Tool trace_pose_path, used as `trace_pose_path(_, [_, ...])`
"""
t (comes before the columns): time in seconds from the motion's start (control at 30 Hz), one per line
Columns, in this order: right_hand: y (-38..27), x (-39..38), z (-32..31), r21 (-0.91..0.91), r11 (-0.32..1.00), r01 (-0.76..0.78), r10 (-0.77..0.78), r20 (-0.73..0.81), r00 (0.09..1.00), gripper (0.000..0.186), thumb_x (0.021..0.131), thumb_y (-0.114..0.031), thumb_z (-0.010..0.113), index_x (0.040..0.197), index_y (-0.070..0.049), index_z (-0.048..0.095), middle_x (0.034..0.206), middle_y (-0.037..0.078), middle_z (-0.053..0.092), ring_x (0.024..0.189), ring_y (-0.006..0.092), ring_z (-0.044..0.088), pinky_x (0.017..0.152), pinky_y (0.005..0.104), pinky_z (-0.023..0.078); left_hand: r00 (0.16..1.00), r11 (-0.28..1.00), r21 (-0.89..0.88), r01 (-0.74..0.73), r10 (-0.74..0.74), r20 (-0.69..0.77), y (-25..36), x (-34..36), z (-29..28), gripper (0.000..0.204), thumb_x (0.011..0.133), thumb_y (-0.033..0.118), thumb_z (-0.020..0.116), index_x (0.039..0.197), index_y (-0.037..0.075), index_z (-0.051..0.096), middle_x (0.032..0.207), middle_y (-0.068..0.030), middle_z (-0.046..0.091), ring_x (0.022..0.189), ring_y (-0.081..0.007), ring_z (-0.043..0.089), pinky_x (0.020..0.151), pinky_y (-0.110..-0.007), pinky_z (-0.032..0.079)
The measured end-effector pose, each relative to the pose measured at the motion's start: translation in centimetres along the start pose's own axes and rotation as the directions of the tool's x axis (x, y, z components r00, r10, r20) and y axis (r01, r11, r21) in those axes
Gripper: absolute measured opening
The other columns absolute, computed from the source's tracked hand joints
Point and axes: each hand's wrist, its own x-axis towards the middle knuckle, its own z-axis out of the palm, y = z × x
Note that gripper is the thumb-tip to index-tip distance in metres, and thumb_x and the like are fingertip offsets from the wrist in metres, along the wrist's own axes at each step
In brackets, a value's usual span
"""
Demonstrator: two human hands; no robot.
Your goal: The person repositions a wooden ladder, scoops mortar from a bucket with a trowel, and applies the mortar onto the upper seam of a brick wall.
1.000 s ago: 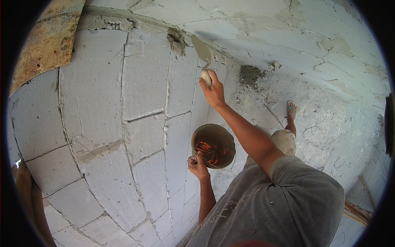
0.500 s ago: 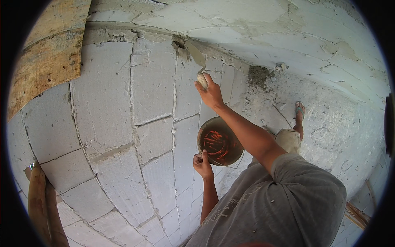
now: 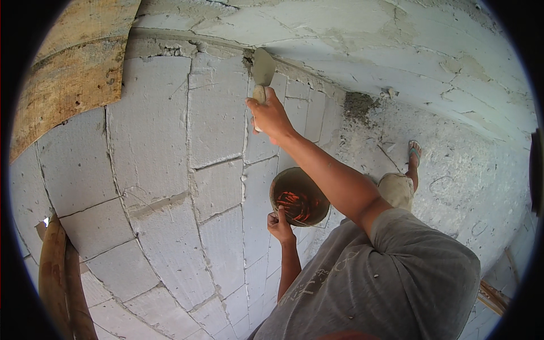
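Note:
My right hand (image 3: 268, 116) is closed around the pale handle of a trowel (image 3: 263, 68). Its broad grey blade lies against the top of the block wall (image 3: 218, 113), beside a dark rough hole (image 3: 247, 56) in the mortar joint. Lower down, my left hand (image 3: 280, 226) grips the rim of a round bucket (image 3: 286, 180), thumb over the edge. The bucket's inside is dark, with orange-red streaks at the bottom; whether any mortar is left in it I cannot tell.
A second pale wall surface (image 3: 362, 39) meets the block wall along the joint. A curved wooden board (image 3: 79, 62) hangs upper left, and wooden poles (image 3: 56, 277) stand lower left. Dark mortar (image 3: 358, 107) is spattered near the corner, not far from my sandalled foot (image 3: 415, 150).
The trowel has shifted left and its blade has turned more upright, showing its broad face. My right hand has moved left and slightly down; the left still holds the bucket, which tilts a little differently.

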Motion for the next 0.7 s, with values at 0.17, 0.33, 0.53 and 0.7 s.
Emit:
trace_pose_path(0.17, [-0.5, -0.5, -0.4, 0.038, 0.999, 0.011, -0.013, 0.056, 0.998, 0.042, 0.097, -0.020, 0.062, 0.128, 0.001, 0.042, 0.082, 0.010, 0.056, 0.057, 0.0169, 0.056, 0.044, 0.0359, 0.048, 0.999, 0.998, -0.060, 0.036, -0.035, 0.011, -0.5, 0.1, 0.0, 0.030, 0.095, 0.023, 0.073, 0.078, 0.011, 0.051, 0.068, -0.0003, 0.060, 0.052, -0.0043, 0.048, 0.045, -0.021, 0.033])
trace_pose_path(0.33, [-0.3, -2.6, -3.4, -0.040, 0.998, 0.046, -0.036, 0.207, 0.978, 0.038, 0.099, -0.024, 0.063, 0.128, -0.006, 0.046, 0.079, 0.001, 0.050, 0.055, 0.0107, 0.051, 0.043, 0.0299, 0.044, 1.000, 0.999, -0.032, 0.015, -0.014, 0.021, -1.1, 0.1, 0.5, 0.031, 0.095, 0.021, 0.073, 0.077, 0.011, 0.050, 0.068, 0.0004, 0.059, 0.054, -0.0049, 0.048, 0.047, -0.022, 0.035])
trace_pose_path(0.53, [3.3, -3.5, -4.9, -0.323, 0.815, 0.481, -0.493, 0.050, 0.869, 0.048, 0.098, -0.023, 0.063, 0.136, -0.002, 0.043, 0.084, 0.015, 0.063, 0.064, 0.0236, 0.063, 0.056, 0.0379, 0.052, 0.996, 0.996, 0.077, -0.043, 0.037, 0.083, -2.0, 0.9, -0.7, 0.033, 0.095, 0.020, 0.073, 0.075, 0.012, 0.048, 0.066, 0.0028, 0.054, 0.055, -0.0045, 0.044, 0.049, -0.022, 0.034])
trace_pose_path(0.7, [8.5, -0.1, -5.3, -0.375, 0.680, 0.630, -0.731, -0.282, 0.621, 0.045, 0.092, -0.015, 0.063, 0.131, -0.006, 0.042, 0.090, 0.021, 0.067, 0.075, 0.0347, 0.068, 0.067, 0.0450, 0.053, 0.996, 0.998, 0.057, -0.011, 0.006, 0.090, -0.8, 0.7, -0.6, 0.035, 0.093, 0.020, 0.075, 0.073, 0.012, 0.048, 0.066, 0.0051, 0.049, 0.057, -0.0043, 0.039, 0.051, -0.023, 0.031])
